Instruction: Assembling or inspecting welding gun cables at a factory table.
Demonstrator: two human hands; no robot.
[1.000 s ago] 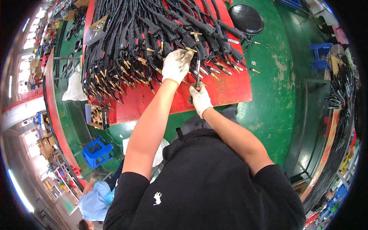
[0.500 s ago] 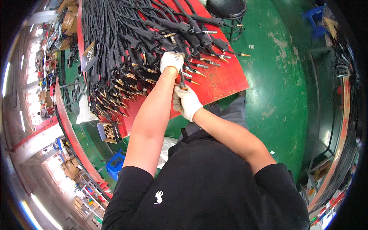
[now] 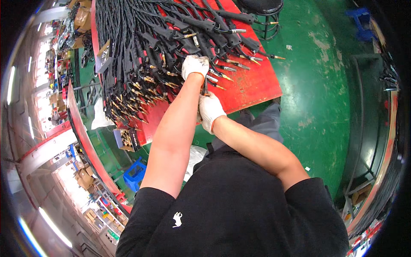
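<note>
Both my hands wear white work gloves and are at the near edge of a pile of black welding torches (image 3: pixel 171 32). My left hand (image 3: pixel 195 67) is closed round one torch among the others, its handle mostly hidden by the glove. Below it, nearer to my body, my right hand (image 3: pixel 210 110) is closed at the end of a dark, thin neck (image 3: pixel 204 87) that runs between the two hands. A small orange-brown spot shows by the right fingers; what it is I cannot tell. Torches with silver nozzles and brass-coloured tips lie around the left hand.
The torches lie on a red table (image 3: pixel 252 88). An open box of small parts (image 3: pixel 104 56) stands at its left; another box of brass-coloured pieces (image 3: pixel 127 140) is at the near left corner. A blue stool (image 3: pixel 135 173) stands lower left, a black round stool (image 3: pixel 263 6) beyond the table.
The whole view has shifted slightly, so the table appears a little further right and lower. My right hand has turned a little, its back more toward me. Both hands stay closed.
</note>
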